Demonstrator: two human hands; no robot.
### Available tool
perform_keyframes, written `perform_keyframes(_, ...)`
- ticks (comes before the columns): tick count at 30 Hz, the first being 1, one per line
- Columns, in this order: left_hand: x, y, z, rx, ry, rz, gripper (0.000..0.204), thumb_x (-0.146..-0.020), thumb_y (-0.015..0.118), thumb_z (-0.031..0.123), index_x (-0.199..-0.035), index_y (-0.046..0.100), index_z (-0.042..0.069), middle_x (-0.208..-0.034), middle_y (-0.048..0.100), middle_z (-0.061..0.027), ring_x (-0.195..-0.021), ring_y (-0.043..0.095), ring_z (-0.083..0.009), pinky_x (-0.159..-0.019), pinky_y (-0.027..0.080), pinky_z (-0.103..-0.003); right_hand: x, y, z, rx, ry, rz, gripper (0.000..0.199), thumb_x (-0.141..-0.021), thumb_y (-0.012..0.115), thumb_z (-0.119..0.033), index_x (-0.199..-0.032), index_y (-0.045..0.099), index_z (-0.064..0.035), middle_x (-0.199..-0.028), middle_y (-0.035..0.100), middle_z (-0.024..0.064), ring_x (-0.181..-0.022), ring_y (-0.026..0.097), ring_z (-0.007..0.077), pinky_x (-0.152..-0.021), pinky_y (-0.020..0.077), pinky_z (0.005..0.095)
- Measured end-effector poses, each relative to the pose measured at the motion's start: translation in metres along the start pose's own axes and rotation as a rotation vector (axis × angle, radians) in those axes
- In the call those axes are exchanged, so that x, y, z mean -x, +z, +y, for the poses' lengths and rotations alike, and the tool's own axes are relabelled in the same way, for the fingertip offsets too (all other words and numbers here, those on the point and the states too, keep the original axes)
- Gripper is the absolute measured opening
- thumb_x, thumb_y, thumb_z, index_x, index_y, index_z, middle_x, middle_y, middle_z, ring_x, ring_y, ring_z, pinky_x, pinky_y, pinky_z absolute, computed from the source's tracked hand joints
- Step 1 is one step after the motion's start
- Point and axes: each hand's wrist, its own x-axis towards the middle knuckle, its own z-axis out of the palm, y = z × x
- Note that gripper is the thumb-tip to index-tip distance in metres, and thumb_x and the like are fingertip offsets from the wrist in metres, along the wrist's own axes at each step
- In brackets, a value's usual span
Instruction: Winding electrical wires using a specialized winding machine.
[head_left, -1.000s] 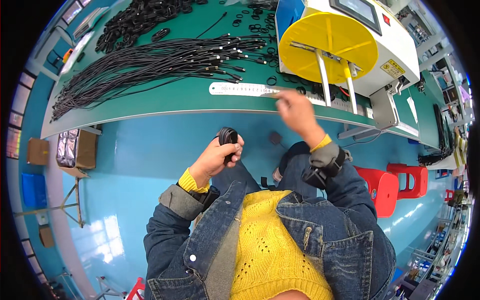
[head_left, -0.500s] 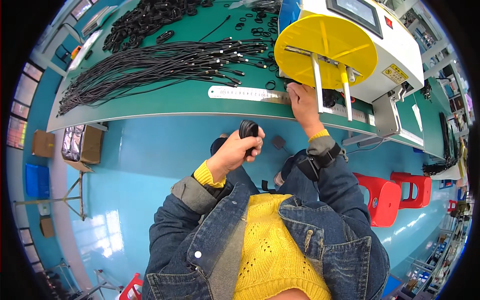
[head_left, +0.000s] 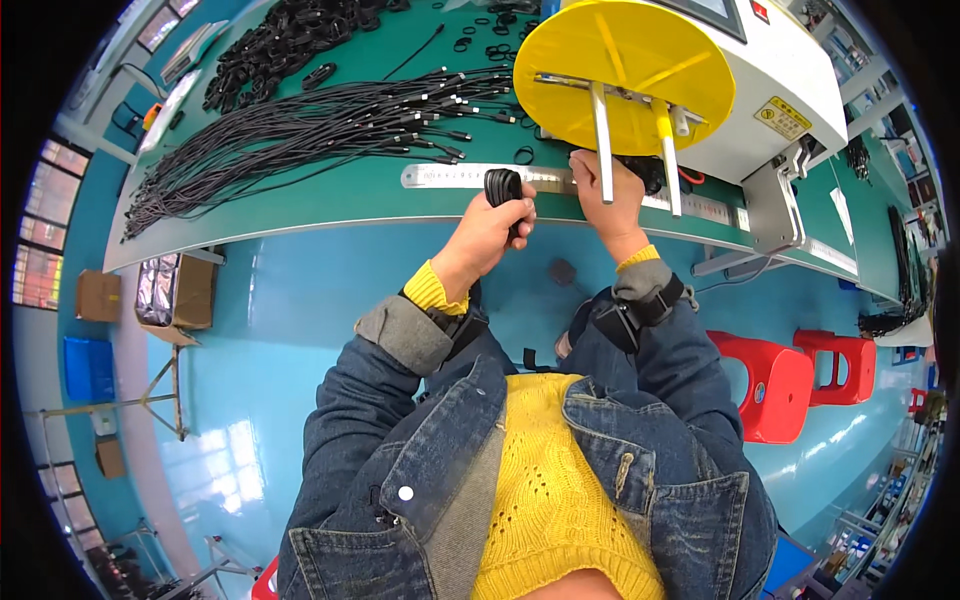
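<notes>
My left hand [head_left: 487,232] is closed round a folded coil of black cable [head_left: 503,187], held upright just in front of the table's near edge. Its loops stick up above my thumb. My right hand [head_left: 610,200] rests over the table edge beneath the yellow disc [head_left: 625,80] of a white machine [head_left: 775,80]. Its fingers are bent and partly hidden behind a metal post [head_left: 602,145], so what they pinch does not show. A steel ruler [head_left: 450,176] lies along the edge, passing behind both hands. A small black ring [head_left: 523,155] lies near the right hand.
Long black cables [head_left: 300,130] with plugs spread over the green table [head_left: 300,212] at left. Behind them sits a heap of coiled cables [head_left: 270,55]. More black rings [head_left: 497,50] lie near the disc. Red stools [head_left: 775,390] stand at right, and a cardboard box [head_left: 190,295] at left.
My left hand has lifted the cable coil up and slightly right, closer to the table edge. My right hand stays under the disc. The whole view has shifted a little.
</notes>
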Motion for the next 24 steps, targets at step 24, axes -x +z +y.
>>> perform_keyframes(24, -0.002, 0.013, 0.012, -0.228, 0.314, -0.008, 0.01, -0.08, 0.057, 0.004, -0.089, 0.051, 0.003, -0.069, 0.051, 0.0, -0.054, 0.048, -0.0071, -0.048, 0.042, -0.022, 0.0, -0.033, -0.048, -1.035, 0.636, -0.427, 0.018, -0.086, 0.055, -0.014, -0.092, 0.062, 0.0004, -0.077, 0.061, 0.0041, -0.07, 0.054, 0.0091, -0.064, 0.0453, 0.0244)
